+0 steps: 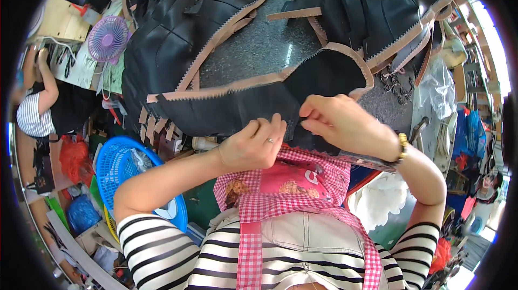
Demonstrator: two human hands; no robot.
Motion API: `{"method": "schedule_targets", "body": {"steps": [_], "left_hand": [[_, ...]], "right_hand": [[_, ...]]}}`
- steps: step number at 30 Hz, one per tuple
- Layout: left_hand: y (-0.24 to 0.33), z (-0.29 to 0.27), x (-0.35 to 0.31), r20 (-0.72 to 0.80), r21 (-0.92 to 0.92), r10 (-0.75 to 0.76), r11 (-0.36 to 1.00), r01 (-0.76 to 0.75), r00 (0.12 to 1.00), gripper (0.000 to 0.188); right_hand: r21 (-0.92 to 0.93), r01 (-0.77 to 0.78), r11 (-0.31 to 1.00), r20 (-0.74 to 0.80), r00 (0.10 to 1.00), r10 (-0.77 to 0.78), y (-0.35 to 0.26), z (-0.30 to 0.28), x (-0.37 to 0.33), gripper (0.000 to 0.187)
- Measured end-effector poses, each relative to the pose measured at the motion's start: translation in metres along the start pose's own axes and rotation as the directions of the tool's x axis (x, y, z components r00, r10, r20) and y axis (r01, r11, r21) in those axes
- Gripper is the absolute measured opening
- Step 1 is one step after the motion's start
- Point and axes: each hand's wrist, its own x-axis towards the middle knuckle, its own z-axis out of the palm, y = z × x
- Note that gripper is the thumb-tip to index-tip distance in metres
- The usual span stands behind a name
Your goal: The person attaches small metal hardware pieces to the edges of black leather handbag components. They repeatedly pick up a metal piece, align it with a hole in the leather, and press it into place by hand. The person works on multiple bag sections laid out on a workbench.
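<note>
A long black leather-like panel (232, 109) with a tan, zigzag-cut border lies across the near edge of the dark speckled worktop (243, 52). Its right end widens into a rounded shape. At the panel's near edge, my left hand (251, 144) is closed, fingers bent and pinching the material. Just right of it, my right hand (345, 128) also pinches the black material between thumb and forefinger, the other fingers curled. Both hands are close together; the exact spot under the fingertips is hard to make out.
Stacked black pieces with tan edging lie at the far left (167, 42) and far right (377, 15). Metal clasps (396, 87) sit at the right. A purple fan (108, 39) and a blue basket (108, 160) are on the left, where another person's arm (48, 85) shows.
</note>
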Motion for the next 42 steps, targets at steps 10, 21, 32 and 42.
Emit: {"method": "schedule_targets", "body": {"steps": [10, 21, 32, 42], "left_hand": [[0.010, -0.001, -0.007, 0.085, -0.048, -0.022, 0.998, 0.027, 0.996, 0.033], [0.013, 0.000, -0.011, 0.100, -0.116, -0.067, 0.990, 0.078, 0.993, 0.035], [0.015, 0.001, -0.014, 0.063, -0.165, -0.105, 0.980, 0.115, 0.992, 0.030], [0.020, 0.006, -0.016, 0.046, -0.117, -0.134, 0.983, 0.138, 0.990, 0.030]], "right_hand": [[0.167, -0.276, 0.947, 0.097, 0.960, 0.263, 0.028, 0.030, 0.033, 0.020], [0.324, -0.269, 0.907, 0.200, 0.956, 0.212, 0.041, 0.028, 0.038, 0.017], [-0.021, -0.250, 0.968, 0.121, 0.960, 0.251, 0.019, 0.029, 0.046, 0.016], [0.173, -0.386, 0.906, 0.277, 0.902, 0.331, 0.028, 0.022, 0.049, 0.027]]}}
